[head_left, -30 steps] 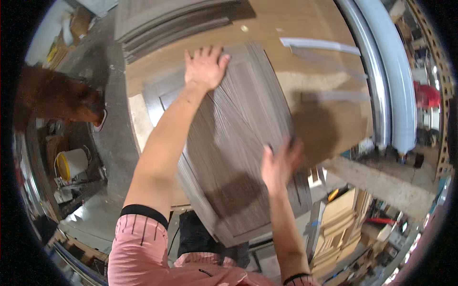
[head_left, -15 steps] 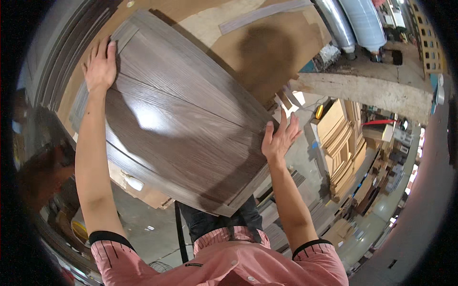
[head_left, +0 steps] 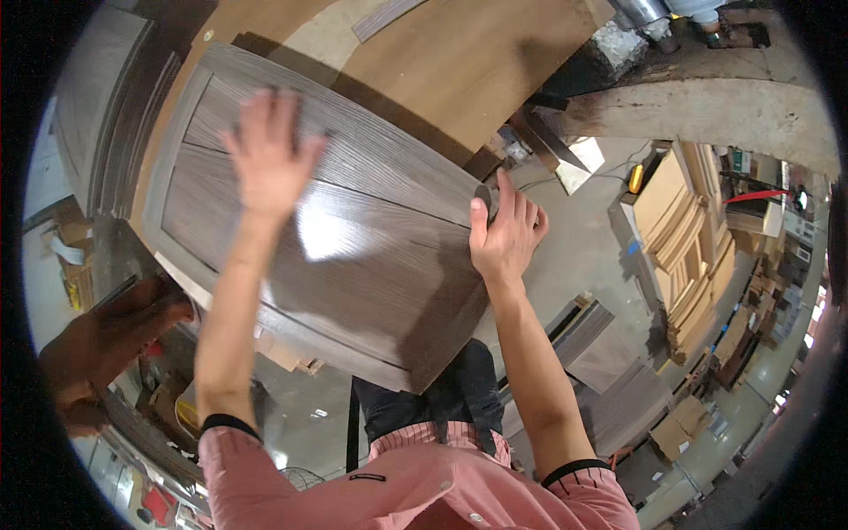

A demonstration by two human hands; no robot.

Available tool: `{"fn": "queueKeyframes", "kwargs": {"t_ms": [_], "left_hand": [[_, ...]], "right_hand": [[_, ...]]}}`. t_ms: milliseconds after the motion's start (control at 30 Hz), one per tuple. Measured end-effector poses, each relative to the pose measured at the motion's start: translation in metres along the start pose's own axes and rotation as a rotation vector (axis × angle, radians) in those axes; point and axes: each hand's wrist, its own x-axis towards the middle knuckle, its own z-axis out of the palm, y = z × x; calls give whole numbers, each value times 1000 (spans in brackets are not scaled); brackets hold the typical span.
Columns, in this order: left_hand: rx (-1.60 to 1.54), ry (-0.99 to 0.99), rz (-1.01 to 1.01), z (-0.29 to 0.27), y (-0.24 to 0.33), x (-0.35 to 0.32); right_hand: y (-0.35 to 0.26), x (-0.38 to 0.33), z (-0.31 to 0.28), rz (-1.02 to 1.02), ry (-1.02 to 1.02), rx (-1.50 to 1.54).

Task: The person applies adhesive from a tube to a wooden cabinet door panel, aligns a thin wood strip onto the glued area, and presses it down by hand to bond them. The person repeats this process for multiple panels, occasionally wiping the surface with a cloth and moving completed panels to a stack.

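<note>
A grey-brown wood-grain cabinet door (head_left: 353, 283) with a framed panel lies slantwise in front of me, its near corner by my waist. My left hand (head_left: 272, 163) is over the door's far left part, fingers spread and smeared by motion; whether its palm touches the surface I cannot tell. At the door's right edge, my right hand (head_left: 510, 228) grips with the thumb on the near side and the fingers bent round the edge. A small dark rounded patch shows between that thumb and forefinger, too unclear to name. Under the door is a brown board-topped table (head_left: 442, 97).
Similar panels (head_left: 124, 132) stand stacked at the left. Beyond the table's right end runs a pale beam (head_left: 707, 115). A stack of light wooden parts (head_left: 689, 256) stands on the floor at right, near grey boards (head_left: 609, 353). At far left, a blurred shape may be another person's arm.
My left hand has left the door's far left edge and moved right, over its face. My right hand stays at the right edge. The view has shifted somewhat.
</note>
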Motion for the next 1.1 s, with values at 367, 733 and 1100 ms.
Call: {"fn": "queueKeyframes", "kwargs": {"t_ms": [367,733,1100], "left_hand": [[-183,-143,135,-13,140,-52],[-165,-114,88,-16,150,-48],[-351,119,-72,-9,137,-56]], "right_hand": [[48,13,-56,-119,-385,284],[89,23,-58,102,-742,459],[89,11,-40,158,-556,598]]}}
